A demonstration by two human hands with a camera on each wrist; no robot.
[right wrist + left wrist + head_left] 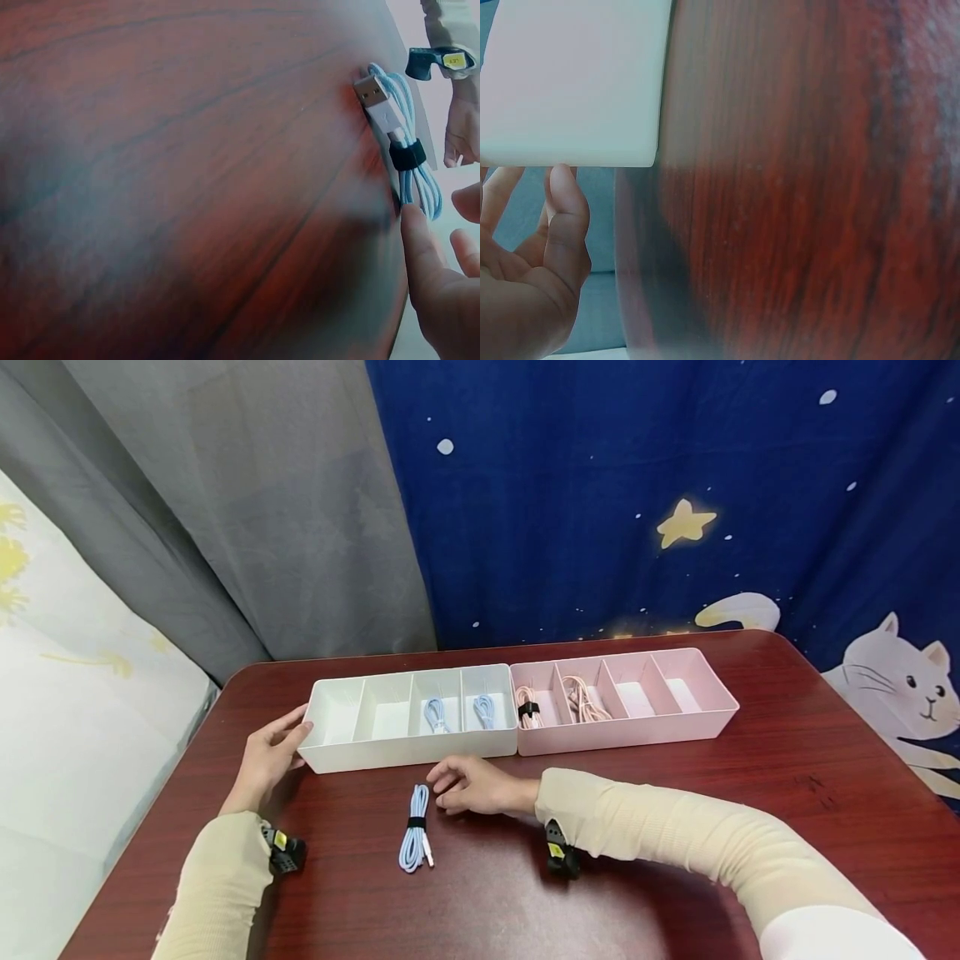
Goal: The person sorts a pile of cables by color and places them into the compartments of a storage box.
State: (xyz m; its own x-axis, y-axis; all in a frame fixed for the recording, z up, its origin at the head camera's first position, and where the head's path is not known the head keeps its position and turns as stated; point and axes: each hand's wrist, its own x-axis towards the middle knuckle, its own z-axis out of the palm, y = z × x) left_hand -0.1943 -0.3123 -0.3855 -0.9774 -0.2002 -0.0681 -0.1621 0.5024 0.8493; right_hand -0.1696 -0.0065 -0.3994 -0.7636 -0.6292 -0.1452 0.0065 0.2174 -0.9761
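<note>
My left hand [268, 755] is at the left end of a white divided box [408, 756]. Its fingertips touch the end wall from outside, and the left wrist view shows the thumb [568, 196] against that wall. A bundled light blue USB cable [414, 831], bound with a black strap [407, 155], lies on the table in front of the box. Just right of the cable's upper end hovers my right hand [476, 785], fingers loosely bent, with nothing held. In the right wrist view a fingertip overlaps the lower end of the cable.
A pink divided box [630, 728] stands end to end with the white one. Light blue cables [435, 714] lie in the white box's two right compartments, pink cables [585, 700] in the pink box's two left ones. Curtains [562, 510] hang behind the table [487, 910].
</note>
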